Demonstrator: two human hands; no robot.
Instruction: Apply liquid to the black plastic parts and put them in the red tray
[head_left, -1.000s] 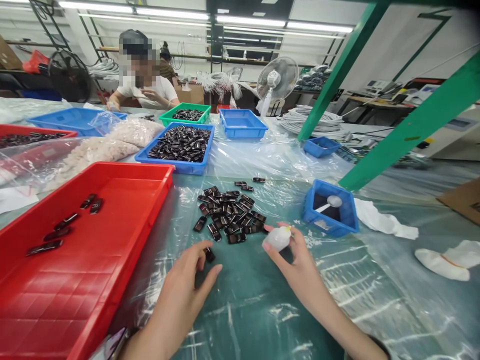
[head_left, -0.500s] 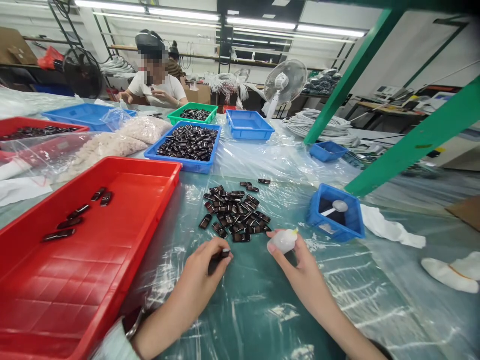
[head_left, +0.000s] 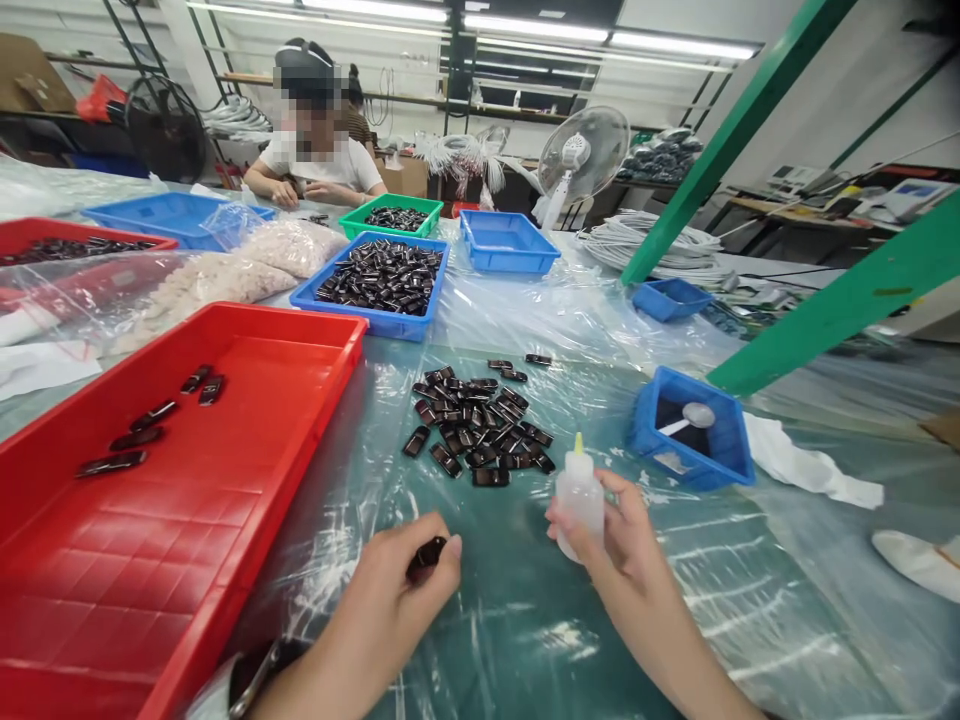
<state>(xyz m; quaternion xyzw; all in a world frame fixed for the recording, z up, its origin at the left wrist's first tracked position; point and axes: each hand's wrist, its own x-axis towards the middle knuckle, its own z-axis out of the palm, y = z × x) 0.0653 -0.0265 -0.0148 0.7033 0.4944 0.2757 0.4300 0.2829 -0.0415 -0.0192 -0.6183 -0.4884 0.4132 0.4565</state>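
You've got room to pass between your left hand (head_left: 390,575) and right hand (head_left: 622,555). Far side's blocked by the pile of black parts (head_left: 491,478), left by the red tray (head_left: 187,500), far right by the small blue bin (head_left: 664,460).

The table (head_left: 499,610) shows green under a clear, creased sheet (head_left: 517,315) that catches the light. On it lie a loose pile of black parts (head_left: 480,425), a long red tray (head_left: 195,530) to their left, and to their right a blue bin (head_left: 705,476), a white cloth (head_left: 814,462) just beside it. Farther back stand a blue tray (head_left: 375,322) and a green tray (head_left: 381,232).
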